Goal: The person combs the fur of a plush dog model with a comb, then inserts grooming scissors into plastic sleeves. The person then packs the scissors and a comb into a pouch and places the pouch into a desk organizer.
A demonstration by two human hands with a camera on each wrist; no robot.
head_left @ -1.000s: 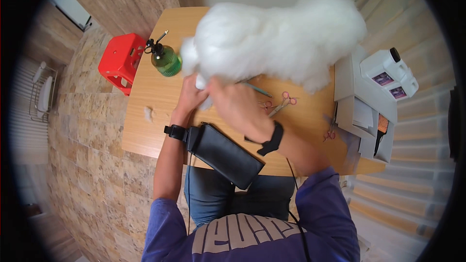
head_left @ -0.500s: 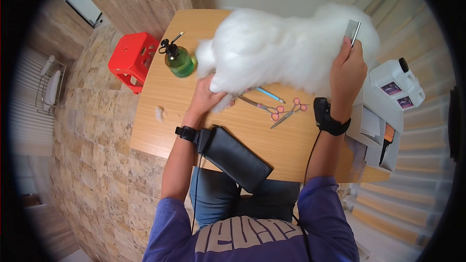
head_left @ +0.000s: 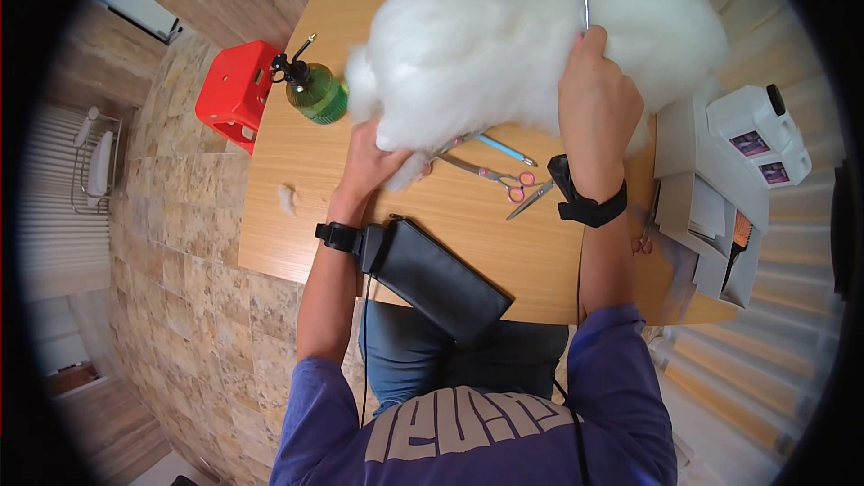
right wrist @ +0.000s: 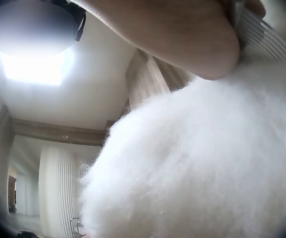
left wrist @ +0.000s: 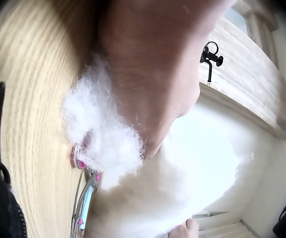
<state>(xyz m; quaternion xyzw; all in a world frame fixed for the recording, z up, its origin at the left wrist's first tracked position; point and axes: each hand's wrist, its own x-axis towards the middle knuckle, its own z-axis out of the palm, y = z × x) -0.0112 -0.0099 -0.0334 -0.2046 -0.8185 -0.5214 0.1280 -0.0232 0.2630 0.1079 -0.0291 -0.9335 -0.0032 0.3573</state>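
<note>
A large white fluffy body (head_left: 468, 49) lies across the back of the wooden table (head_left: 297, 243). At its near left corner, my left hand (head_left: 367, 162) grips a limb-like part, and a loose white tuft (left wrist: 103, 134) sticks out below the hand in the left wrist view. My right hand (head_left: 600, 112) pinches a metal comb (head_left: 586, 9) over the fur right of the middle. In the right wrist view the comb's teeth (right wrist: 266, 39) are at the white fur. The left fingertips are hidden in the fluff.
Scissors (head_left: 529, 202) and a blue tool (head_left: 506, 148) lie in front of the body. A green spray bottle (head_left: 319, 94) stands left, a black pouch (head_left: 441, 279) hangs by my left wrist. White box (head_left: 679, 148), white jugs (head_left: 760, 139) at right; red stool (head_left: 236, 94) beyond the left edge.
My right hand went from beside my left hand to the fur's right part with the comb, then moved left along it. My left hand keeps its grip.
</note>
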